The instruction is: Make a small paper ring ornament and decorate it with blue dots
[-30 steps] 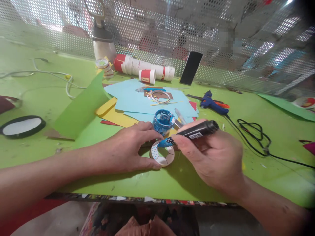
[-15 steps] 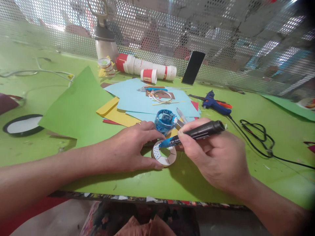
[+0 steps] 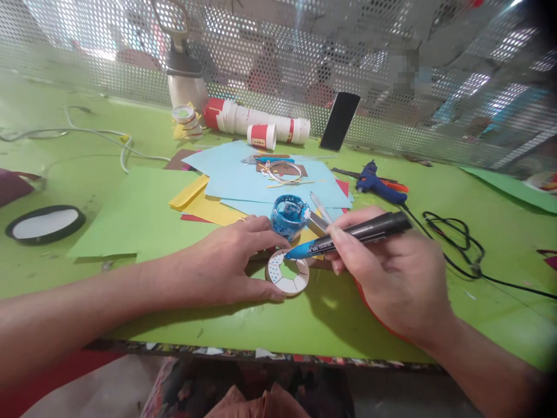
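Between the thumb and fingers of my left hand (image 3: 235,261) is a white ring (image 3: 287,285), held on the green table. Dark lines divide its top face into segments, and blue dots cover the left ones. My right hand (image 3: 387,273) is closed around a black marker (image 3: 365,230) with a blue-stained front end. Its tip is at the ring's upper edge; whether it touches, I cannot tell. Just behind the ring stands an open, blue-smeared jar (image 3: 288,213), with a flat metallic strip and a pale pen (image 3: 319,204) close by.
Light blue sheets (image 3: 235,183), a yellow envelope-like piece (image 3: 191,194) and a green sheet (image 3: 143,203) lie around. Stacked paper cups (image 3: 261,119), a phone (image 3: 340,121) and a spray bottle (image 3: 185,78) stand along the mesh screen. A corded blue glue gun (image 3: 378,184) lies right.
The marker and my right hand have shifted slightly right, with the marker more level. The green sheet's raised corner at left has dropped flat. My left hand stays on the ring.
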The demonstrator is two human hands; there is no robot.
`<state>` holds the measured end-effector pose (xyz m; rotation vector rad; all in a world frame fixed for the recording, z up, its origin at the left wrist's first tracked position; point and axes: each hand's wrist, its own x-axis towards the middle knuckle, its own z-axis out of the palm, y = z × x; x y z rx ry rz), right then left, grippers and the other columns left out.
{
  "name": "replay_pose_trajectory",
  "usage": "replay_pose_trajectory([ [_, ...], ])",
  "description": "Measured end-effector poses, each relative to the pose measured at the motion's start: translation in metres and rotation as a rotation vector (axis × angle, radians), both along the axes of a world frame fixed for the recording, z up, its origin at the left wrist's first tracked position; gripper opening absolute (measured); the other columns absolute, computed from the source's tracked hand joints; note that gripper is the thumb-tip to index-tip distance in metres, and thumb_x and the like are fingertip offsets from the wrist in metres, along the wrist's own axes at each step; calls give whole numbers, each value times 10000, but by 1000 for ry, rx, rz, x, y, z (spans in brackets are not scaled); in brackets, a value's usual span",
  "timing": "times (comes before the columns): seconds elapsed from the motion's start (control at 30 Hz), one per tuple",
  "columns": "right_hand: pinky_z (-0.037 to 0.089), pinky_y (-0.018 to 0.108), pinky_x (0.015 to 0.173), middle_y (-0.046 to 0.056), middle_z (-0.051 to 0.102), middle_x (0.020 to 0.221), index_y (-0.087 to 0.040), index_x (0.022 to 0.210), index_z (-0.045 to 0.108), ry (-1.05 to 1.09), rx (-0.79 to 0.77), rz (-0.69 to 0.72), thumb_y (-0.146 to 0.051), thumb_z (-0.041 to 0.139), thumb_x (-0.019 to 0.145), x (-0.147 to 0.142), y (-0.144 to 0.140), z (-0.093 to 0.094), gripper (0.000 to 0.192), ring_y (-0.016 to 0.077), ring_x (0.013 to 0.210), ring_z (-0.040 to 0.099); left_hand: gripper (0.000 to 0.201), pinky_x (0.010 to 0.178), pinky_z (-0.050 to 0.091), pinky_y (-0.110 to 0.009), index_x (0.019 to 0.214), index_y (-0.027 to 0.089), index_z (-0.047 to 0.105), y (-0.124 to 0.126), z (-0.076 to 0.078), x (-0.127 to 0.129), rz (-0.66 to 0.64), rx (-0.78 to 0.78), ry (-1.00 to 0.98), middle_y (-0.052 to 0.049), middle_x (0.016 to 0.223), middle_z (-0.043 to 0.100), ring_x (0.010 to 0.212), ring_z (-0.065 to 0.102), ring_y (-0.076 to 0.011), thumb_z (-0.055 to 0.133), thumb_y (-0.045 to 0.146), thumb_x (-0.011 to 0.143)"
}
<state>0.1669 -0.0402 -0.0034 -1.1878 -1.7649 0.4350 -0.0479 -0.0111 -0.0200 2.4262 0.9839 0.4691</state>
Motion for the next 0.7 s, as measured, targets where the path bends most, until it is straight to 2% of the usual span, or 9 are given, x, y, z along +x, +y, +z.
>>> replay_pose_trajectory([
  [0.2, 442, 201, 423, -38, 603, 531, -211, 761, 642, 61, -23, 31, -187, 629, 819, -1, -3, 2, 63, 102, 454, 564, 477, 816, 476, -344, 1194, 205, 653, 0, 2, 0, 9, -15, 10, -59, 1039, 584, 963, 592, -235, 729, 446, 789],
  [0.27, 453, 217, 435, -32, 599, 541, -217, 792, 657, 145, -30, 39, -201, 639, 840, 3, -2, 2, 53, 115, 476, 568, 464, 822, 480, -344, 1182, 209, 656, 0, 3, 1, 5, -39, 11, -58, 1047, 585, 964, 590, -231, 731, 440, 786],
  [0.4, 500, 251, 467, -21, 632, 584, -224, 867, 685, 412, -57, 139, -241, 646, 889, 15, 7, 7, 48, 130, 500, 590, 447, 835, 483, -346, 1168, 230, 661, -1, 4, 1, 22, -80, 0, -49, 1061, 587, 969, 588, -225, 748, 407, 767],
  [0.5, 509, 249, 471, -20, 650, 625, -217, 868, 702, 515, -24, 83, -256, 686, 876, 22, 18, 19, 44, 118, 499, 591, 460, 862, 479, -358, 1178, 236, 654, 0, 3, 1, 20, -97, -18, -48, 1076, 596, 1000, 579, -231, 756, 396, 759],
  [0.6, 516, 239, 484, -13, 657, 675, -200, 880, 701, 442, 24, 68, -261, 707, 858, 20, 25, 35, 66, 118, 549, 603, 445, 872, 478, -373, 1157, 226, 661, 1, 1, 1, 18, -98, -36, -57, 1078, 598, 1000, 574, -237, 756, 397, 757],
  [0.7, 493, 238, 492, -22, 626, 629, -181, 851, 688, 224, -38, 61, -290, 688, 860, 9, 30, 44, 109, 113, 542, 577, 443, 865, 481, -383, 1144, 216, 669, 2, -2, 1, 19, -89, -39, -71, 1068, 598, 999, 573, -250, 754, 406, 753],
])
